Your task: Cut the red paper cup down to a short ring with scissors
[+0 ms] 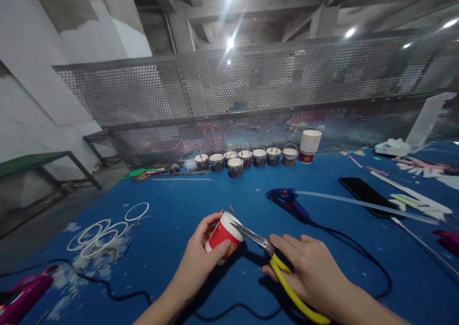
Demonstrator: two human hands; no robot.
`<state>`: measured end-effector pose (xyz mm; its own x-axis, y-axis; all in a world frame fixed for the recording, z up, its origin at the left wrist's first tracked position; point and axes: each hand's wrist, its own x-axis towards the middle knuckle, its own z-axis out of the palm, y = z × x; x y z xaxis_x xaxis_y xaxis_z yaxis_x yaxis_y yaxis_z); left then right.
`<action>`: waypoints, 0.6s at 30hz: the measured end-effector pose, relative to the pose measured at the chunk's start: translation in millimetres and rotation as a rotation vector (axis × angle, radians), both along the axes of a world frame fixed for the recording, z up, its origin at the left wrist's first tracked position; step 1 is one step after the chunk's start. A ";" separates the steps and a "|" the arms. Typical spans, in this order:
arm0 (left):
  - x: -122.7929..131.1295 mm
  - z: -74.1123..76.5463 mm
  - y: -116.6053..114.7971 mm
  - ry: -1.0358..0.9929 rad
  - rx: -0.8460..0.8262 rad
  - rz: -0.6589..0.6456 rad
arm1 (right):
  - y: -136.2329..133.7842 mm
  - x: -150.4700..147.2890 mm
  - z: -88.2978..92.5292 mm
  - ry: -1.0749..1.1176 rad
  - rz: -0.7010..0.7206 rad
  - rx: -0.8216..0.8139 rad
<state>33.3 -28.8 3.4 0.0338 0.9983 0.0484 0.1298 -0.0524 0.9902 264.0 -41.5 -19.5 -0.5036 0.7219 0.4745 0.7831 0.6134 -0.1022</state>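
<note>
A red and white paper cup (226, 234) lies tilted in my left hand (201, 255), its fingers wrapped round the cup's side. My right hand (304, 267) grips a pair of scissors (287, 282) with yellow handles. The metal blades point left, and their tips meet the cup near its white rim. How far the blades are parted is hard to tell. Both hands are above the blue table (172, 200). A blue glue gun (289, 200) with a long clear glue stick in it lies beyond my right hand.
Small cups with handles (235, 167) stand in a row at the back, beside a stack of paper cups (310, 145). White rings (100, 234) lie left. A phone (369, 196) and pale strips (412, 191) are right. Black cable (118, 296) crosses the front; a perforated metal screen (215, 85) stands behind.
</note>
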 end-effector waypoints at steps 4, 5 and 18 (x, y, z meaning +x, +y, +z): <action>1.6 2.2 -1.1 0.027 -0.023 0.015 | -0.3 -0.7 1.5 -0.007 0.014 -0.013; 1.7 2.3 -1.4 0.028 -0.025 0.015 | -0.5 -0.7 1.7 -0.004 0.016 -0.010; 1.5 -1.4 -0.6 -0.030 -0.009 -0.010 | -1.0 -2.4 -1.3 0.028 0.024 -0.131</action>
